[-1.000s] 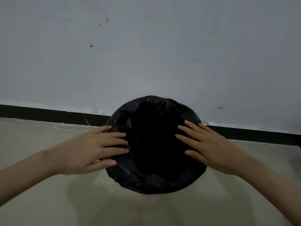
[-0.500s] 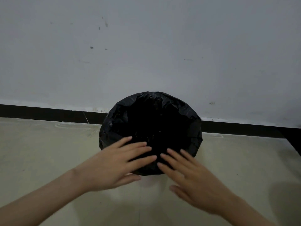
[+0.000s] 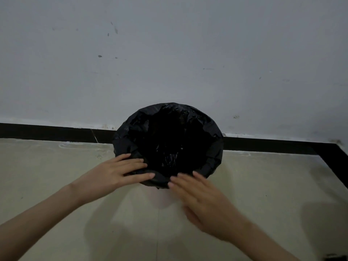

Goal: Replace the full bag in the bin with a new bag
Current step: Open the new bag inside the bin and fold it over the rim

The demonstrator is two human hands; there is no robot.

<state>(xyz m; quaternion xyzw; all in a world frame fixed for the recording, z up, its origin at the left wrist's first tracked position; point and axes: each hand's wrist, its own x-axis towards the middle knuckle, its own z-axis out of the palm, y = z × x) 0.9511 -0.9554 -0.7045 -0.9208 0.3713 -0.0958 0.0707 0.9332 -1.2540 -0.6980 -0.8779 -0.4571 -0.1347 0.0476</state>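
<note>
A round bin stands on the floor against the wall, lined with a black plastic bag (image 3: pixel 211 147) whose edge is folded over the rim, hiding the bin itself. The inside of the bag looks dark and hollow. My left hand (image 3: pixel 116 174) lies flat on the near-left part of the rim, fingers spread and touching the plastic. My right hand (image 3: pixel 199 198) is just in front of the near edge of the bin, fingers apart and blurred, its tips at the bag's fold. Neither hand grips anything.
A grey-white wall (image 3: pixel 169 63) rises right behind the bin, with a black skirting strip (image 3: pixel 56 131) along its foot. The strip turns toward me at the right (image 3: pixel 337 161). Pale floor tiles (image 3: pixel 56 176) lie all around the bin.
Both hands slid from the sides of the rim to its near edge. The right hand has since drawn back a little toward me. The view tilted slightly, so the bin sits higher in frame.
</note>
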